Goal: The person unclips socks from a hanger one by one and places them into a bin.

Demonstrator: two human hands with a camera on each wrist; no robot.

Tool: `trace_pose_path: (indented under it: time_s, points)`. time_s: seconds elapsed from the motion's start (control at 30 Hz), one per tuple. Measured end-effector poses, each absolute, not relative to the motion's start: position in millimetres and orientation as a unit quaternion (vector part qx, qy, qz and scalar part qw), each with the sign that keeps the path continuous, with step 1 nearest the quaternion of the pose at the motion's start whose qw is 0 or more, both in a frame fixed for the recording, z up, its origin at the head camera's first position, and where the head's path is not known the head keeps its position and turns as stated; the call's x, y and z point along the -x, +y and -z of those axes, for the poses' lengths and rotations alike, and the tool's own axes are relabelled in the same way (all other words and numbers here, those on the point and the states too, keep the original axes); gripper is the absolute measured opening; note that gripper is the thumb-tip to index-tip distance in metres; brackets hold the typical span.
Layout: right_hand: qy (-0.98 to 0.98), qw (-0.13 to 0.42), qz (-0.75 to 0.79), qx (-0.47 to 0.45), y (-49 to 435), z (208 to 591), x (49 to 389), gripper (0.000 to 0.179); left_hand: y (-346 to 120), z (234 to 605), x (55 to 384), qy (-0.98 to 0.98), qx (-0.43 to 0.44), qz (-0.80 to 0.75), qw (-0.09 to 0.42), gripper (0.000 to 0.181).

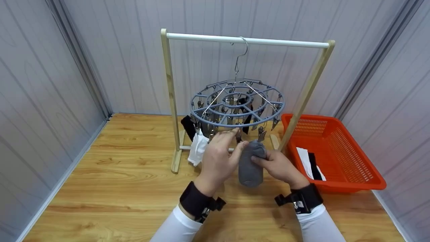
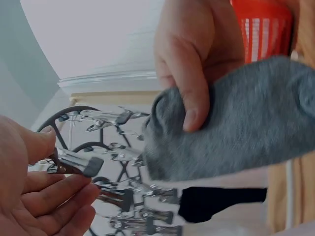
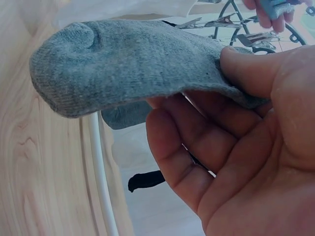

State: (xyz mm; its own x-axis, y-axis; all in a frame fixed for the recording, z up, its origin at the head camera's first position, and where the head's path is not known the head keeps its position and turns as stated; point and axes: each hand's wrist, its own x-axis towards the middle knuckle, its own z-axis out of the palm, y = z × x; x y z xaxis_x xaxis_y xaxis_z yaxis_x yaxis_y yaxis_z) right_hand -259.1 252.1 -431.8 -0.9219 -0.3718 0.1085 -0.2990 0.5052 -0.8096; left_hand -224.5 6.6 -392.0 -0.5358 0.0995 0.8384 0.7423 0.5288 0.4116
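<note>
A grey sock (image 1: 250, 168) hangs from my right hand (image 1: 280, 168), which pinches it near its upper end between thumb and fingers. My left hand (image 1: 220, 151) is beside it, at the front rim of a round blue-grey clip hanger (image 1: 220, 124). In the left wrist view, that hand's thumb and fingers pinch a metal clip (image 2: 78, 163) with dark tips. The sock's top edge is close to this clip but apart from it. Across the right wrist view, the sock (image 3: 133, 69) stretches sideways, its toe end free.
The hanger hooks over the white bar (image 1: 285, 41) of a wooden-legged stand. A white sock (image 1: 198, 148) and a black sock (image 1: 188, 127) hang at its left. An orange basket (image 1: 349, 186) at right contains white (image 1: 304, 161) and black (image 1: 314, 164) fabric pieces. Panelled walls enclose the table.
</note>
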Motion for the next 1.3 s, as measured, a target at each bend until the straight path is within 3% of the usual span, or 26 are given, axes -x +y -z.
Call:
trace_pose_path:
  time_s: [0.47,0.73,0.97,1.3]
  points:
    - [0.863,0.032,0.474,0.175,265,426,264,0.030,0,375,216,-0.732,0.275,0.348,0.518,0.019]
    - [0.856,0.026,0.491,0.161,270,420,262,0.028,-7,371,218,-0.709,0.260,0.331,0.566,0.020]
    - [0.864,0.006,0.485,0.133,284,415,260,0.029,-11,374,223,-0.742,0.223,0.298,0.558,0.030]
    - [0.834,0.031,0.546,0.078,312,404,257,0.036,-12,373,223,-0.763,0.207,0.288,0.541,0.029]
